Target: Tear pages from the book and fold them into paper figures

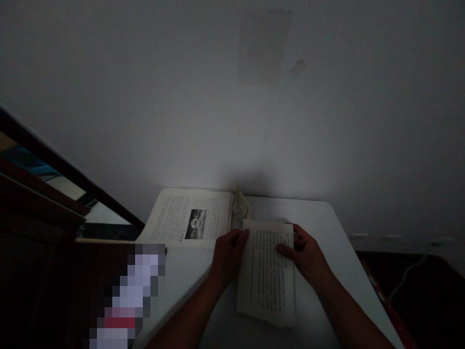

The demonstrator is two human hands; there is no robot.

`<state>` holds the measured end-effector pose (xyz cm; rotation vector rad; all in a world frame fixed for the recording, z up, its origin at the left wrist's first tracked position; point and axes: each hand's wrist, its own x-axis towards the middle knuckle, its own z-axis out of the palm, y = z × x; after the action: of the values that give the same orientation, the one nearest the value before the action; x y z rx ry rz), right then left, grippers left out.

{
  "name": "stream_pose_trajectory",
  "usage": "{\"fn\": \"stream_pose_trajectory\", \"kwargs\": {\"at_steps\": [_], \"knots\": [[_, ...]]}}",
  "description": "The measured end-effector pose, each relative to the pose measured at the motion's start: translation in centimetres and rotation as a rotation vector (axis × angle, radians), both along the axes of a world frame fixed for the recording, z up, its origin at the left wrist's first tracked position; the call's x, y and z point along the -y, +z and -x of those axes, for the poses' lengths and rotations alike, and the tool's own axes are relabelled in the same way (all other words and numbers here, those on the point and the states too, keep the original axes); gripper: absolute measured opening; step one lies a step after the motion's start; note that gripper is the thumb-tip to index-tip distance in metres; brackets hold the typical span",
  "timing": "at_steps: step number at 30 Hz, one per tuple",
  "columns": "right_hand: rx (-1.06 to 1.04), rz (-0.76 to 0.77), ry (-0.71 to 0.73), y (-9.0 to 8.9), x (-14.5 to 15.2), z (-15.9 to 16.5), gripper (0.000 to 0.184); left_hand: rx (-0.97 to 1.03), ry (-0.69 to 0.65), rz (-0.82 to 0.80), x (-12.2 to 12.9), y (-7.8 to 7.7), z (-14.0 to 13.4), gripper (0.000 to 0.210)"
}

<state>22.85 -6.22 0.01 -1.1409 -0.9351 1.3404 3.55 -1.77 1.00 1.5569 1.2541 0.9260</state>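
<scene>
Between my hands is a printed sheet of paper (pixel 267 276), covered in lines of small text and held above the white table. My left hand (pixel 229 254) is closed on its left edge, near the top corner. On the right edge, my right hand (pixel 303 249) pinches the sheet, thumb on the printed face and fingers behind it. Just beyond the sheet stands a small folded paper piece (pixel 241 206) with print on it. To the left lies a stack of printed pages (pixel 170 213), its top page showing a dark picture amid the text.
The white table (pixel 308 211) stands against a grey wall (pixel 203 121). A dark slanted rail (pixel 72 165) runs along the left. A blurred-out pale shape (pixel 134 291) is beside the table's left edge. On the right, a cable (pixel 407 274) hangs near wall sockets.
</scene>
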Motion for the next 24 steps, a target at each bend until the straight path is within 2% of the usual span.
{"fn": "stream_pose_trajectory", "kwargs": {"at_steps": [9,17,24], "knots": [[-0.011,-0.026,-0.024,-0.72,-0.35,0.09,0.043,-0.128,0.045,-0.053,0.08,-0.46,-0.23,0.039],[0.001,-0.014,-0.047,-0.51,-0.33,0.18,0.045,-0.082,0.026,-0.043,-0.01,-0.32,-0.21,0.037],[0.003,-0.020,-0.055,-0.43,-0.34,0.23,0.045,-0.121,0.030,-0.077,-0.10,-0.48,-0.17,0.038]]}}
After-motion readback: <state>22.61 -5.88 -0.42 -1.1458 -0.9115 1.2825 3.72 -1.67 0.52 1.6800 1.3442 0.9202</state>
